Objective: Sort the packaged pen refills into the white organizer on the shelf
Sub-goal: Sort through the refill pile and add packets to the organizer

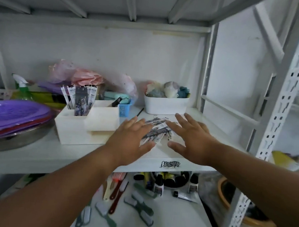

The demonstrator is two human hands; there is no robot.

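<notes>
Black stylised lettering sits on the front edge of the white shelf [170, 164], but it's too distorted to read. Print on the refill packs [154, 130] and on the packs standing in the organizer [82, 96] is too small and blurred to make out, likewise labels on the bottles [158, 185] on the shelf below.

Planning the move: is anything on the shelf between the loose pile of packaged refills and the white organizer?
Nothing visible does. The pile of packaged refills lies just right of the white organizer, with bare shelf between; both open hands, left hand and right hand, are at the pile.
</notes>
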